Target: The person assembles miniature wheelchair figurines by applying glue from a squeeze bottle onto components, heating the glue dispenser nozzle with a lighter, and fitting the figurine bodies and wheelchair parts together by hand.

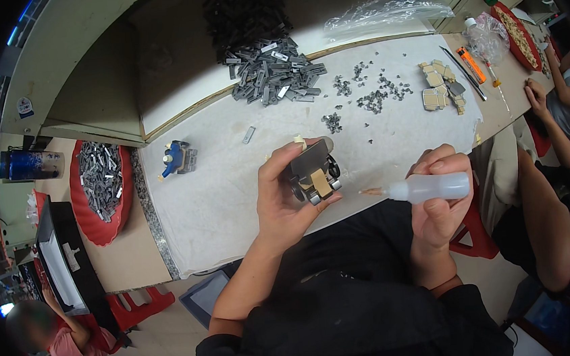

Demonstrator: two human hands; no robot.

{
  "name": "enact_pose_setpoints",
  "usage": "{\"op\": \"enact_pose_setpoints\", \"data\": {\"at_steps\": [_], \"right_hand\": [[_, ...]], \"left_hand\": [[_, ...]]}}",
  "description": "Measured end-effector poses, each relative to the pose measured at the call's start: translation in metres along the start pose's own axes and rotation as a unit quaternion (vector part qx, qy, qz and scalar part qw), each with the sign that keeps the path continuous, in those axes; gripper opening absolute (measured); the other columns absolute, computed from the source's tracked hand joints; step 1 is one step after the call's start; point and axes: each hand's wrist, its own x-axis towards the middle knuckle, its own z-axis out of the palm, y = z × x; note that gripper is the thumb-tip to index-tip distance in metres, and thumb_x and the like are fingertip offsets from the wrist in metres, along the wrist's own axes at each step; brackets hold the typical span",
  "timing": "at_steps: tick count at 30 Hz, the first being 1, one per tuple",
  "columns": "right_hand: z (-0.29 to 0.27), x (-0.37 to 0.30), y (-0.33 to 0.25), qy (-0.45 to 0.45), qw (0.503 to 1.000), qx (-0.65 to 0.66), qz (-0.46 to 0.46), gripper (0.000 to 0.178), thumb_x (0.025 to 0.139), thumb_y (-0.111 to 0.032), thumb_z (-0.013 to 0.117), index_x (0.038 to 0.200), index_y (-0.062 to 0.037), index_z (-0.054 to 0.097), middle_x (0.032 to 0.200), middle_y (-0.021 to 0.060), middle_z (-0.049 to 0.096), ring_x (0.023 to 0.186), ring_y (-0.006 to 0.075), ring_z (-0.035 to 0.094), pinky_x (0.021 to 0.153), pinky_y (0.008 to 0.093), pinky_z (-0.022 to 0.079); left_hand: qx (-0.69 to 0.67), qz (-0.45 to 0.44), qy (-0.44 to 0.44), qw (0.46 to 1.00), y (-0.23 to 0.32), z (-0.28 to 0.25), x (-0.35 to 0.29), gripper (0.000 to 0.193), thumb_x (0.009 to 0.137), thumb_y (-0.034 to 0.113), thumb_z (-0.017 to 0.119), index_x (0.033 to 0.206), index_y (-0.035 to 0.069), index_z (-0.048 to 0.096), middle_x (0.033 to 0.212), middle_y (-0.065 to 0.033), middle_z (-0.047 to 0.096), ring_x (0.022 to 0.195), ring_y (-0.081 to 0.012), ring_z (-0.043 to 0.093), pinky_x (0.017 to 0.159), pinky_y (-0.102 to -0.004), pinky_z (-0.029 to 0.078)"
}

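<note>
Forearms [249, 291] angled forward, we grasp a grey model vehicle [312, 165] between the thumb and fingers of our left hand [278, 204], over a white table sheet's [213, 204] near side; at the sheet's near right, our right hand [436, 223] clasps a squeeze bottle [436, 187], nozzle [371, 191] pointing leftward.

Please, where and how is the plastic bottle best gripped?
Best, I think, by the wide body of the plastic bottle, where the right hand holds it, coming from the right: the body is broad and rounded, while the narrow tip points left.
</note>
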Motion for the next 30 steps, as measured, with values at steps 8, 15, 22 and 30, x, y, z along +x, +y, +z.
{"op": "enact_pose_setpoints", "data": {"at_steps": [8, 15, 22, 30], "right_hand": [[0.0027, -0.0024, 0.0015, -0.063, 0.996, -0.057, -0.018, 0.034, 0.063, -0.012, 0.071, 0.088, -0.0012, 0.050, 0.083, 0.0102, 0.050, 0.073, 0.0129, 0.051, 0.065, 0.0228, 0.042], [0.0020, -0.0022, 0.0018, -0.051, 0.997, -0.052, -0.004, 0.034, 0.062, -0.011, 0.070, 0.088, -0.0009, 0.050, 0.081, 0.0097, 0.050, 0.071, 0.0122, 0.050, 0.064, 0.0220, 0.041], [0.0012, -0.0013, 0.0022, -0.050, 0.997, -0.056, -0.007, 0.033, 0.064, -0.011, 0.069, 0.088, -0.0009, 0.050, 0.081, 0.0094, 0.050, 0.071, 0.0119, 0.049, 0.064, 0.0214, 0.041], [-0.0002, -0.0006, 0.0075, -0.038, 0.999, 0.015, -0.005, 0.036, 0.065, -0.009, 0.068, 0.092, -0.0001, 0.046, 0.088, 0.0123, 0.048, 0.071, 0.0135, 0.051, 0.064, 0.0227, 0.043]], "left_hand": [[-0.008, 0.012, -0.025, 1.000, 0.0019, 0.0011, 0.0016, 0.069, 0.060, -0.004, 0.072, 0.117, 0.007, 0.034, 0.114, -0.0159, 0.044, 0.102, -0.0221, 0.047, 0.083, -0.0311, 0.040], [-0.007, 0.008, -0.034, 0.999, 0.0042, 0.0005, 0.0020, 0.069, 0.060, -0.004, 0.072, 0.117, 0.007, 0.034, 0.114, -0.0160, 0.045, 0.100, -0.0213, 0.048, 0.082, -0.0306, 0.040], [-0.013, -0.002, -0.034, 0.999, 0.0039, 0.0008, 0.0019, 0.071, 0.060, -0.003, 0.072, 0.118, 0.006, 0.033, 0.114, -0.0162, 0.045, 0.101, -0.0208, 0.047, 0.083, -0.0305, 0.040], [-0.005, -0.052, -0.017, 0.998, 0.0042, 0.0008, 0.0001, 0.077, 0.059, -0.002, 0.073, 0.122, 0.006, 0.029, 0.111, -0.0138, 0.046, 0.102, -0.0199, 0.047, 0.083, -0.0301, 0.040]]}}
